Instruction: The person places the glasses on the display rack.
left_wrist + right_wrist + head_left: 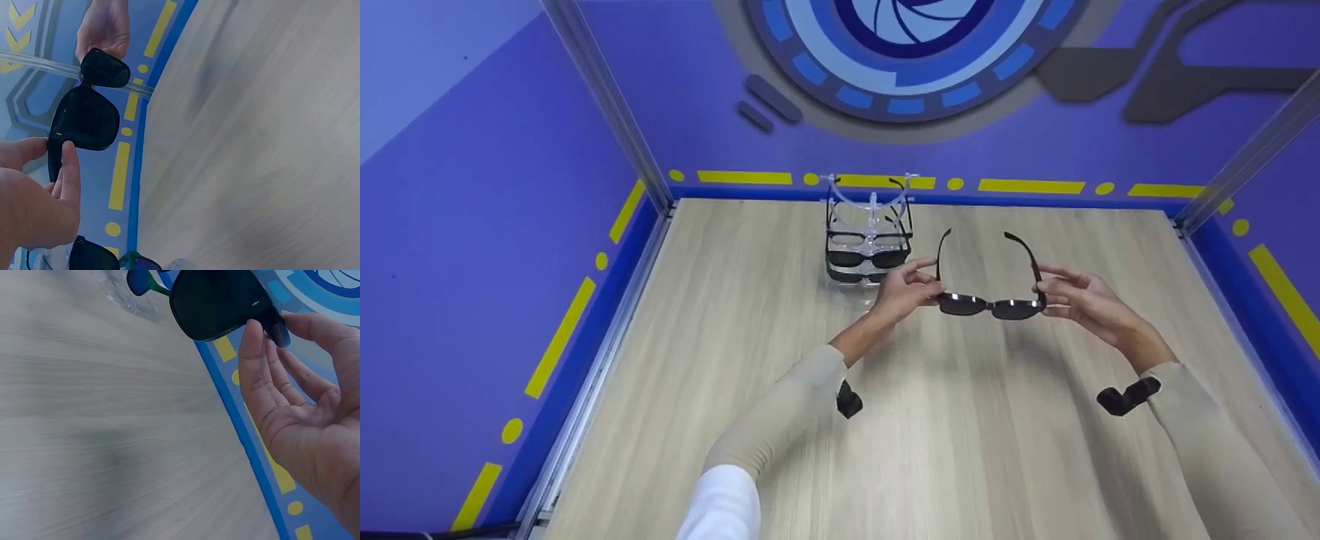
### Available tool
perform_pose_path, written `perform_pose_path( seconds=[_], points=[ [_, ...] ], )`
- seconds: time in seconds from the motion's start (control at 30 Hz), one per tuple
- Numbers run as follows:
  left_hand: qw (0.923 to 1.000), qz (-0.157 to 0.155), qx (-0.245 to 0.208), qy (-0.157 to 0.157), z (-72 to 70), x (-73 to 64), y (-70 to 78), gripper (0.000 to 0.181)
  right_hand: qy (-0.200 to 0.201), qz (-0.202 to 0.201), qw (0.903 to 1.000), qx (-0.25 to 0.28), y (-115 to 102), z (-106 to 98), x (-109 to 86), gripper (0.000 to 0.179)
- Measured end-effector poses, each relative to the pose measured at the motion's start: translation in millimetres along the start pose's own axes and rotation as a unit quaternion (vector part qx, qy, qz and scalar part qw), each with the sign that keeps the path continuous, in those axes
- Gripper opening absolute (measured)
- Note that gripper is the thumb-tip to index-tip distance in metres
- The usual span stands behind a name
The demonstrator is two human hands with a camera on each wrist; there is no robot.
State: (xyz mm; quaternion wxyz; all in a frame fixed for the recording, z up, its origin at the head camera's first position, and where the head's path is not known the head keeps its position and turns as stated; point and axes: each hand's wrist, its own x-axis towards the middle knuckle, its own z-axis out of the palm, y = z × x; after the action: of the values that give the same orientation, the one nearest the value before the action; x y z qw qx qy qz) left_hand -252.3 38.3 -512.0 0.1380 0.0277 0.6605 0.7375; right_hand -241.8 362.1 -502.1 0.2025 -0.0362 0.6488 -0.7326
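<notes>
A pair of black sunglasses [1016, 309] with dark lenses is held up over the table between both hands, its temple arms unfolded and pointing away from me. My left hand [906, 291] pinches the left hinge corner, thumb and fingers on either side of the frame, as the left wrist view shows too. At the opposite corner my right hand [1084, 300] grips the other hinge; in the right wrist view its thumb and fingertips [254, 329] pinch the frame beside the lens. Just left of and behind my left hand stands a clear display stand [873, 201] bearing several glasses.
On the stand, clear-lensed glasses [847, 239] sit above dark sunglasses [851, 259], with another dark pair lower down. The pale wooden table [945, 450] is bordered by blue-purple panels [487, 247] and metal posts [611, 97] at its far corners.
</notes>
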Motion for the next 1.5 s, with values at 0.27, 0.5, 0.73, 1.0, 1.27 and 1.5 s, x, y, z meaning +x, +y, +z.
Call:
perform_pose_path(
  seconds=[0.27,0.5,0.73,1.0,1.27,1.5],
  points=[
    [1.0000,-0.004,-0.005,-0.005,1.0,-7.8,18.8,0.050,-0.022,-0.027,0.9988,0.035,-11.0,0.6,-7.1,0.036],
    [0.9997,0.000,-0.023,-0.003,0.5,-12.3,35.4,0.051,-0.027,-0.044,0.9979,0.040,-28.4,6.2,-6.9,0.036],
    [0.9994,0.013,-0.028,-0.013,-4.7,-14.6,51.7,0.050,-0.022,-0.054,0.9959,0.068,-42.9,14.7,-7.2,0.034],
    [0.9968,0.032,-0.071,-0.016,-9.4,-12.9,70.9,0.047,-0.014,-0.064,0.9955,0.069,-58.1,25.1,-5.7,0.033],
    [0.9975,0.040,-0.057,-0.011,-20.2,-15.6,83.0,0.045,-0.005,-0.061,0.9956,0.070,-71.7,40.3,-3.3,0.031],
    [0.9976,0.042,-0.055,0.004,-32.4,-17.7,88.2,0.046,0.008,-0.056,0.9949,0.084,-76.7,58.0,4.3,0.030]
  ],
)
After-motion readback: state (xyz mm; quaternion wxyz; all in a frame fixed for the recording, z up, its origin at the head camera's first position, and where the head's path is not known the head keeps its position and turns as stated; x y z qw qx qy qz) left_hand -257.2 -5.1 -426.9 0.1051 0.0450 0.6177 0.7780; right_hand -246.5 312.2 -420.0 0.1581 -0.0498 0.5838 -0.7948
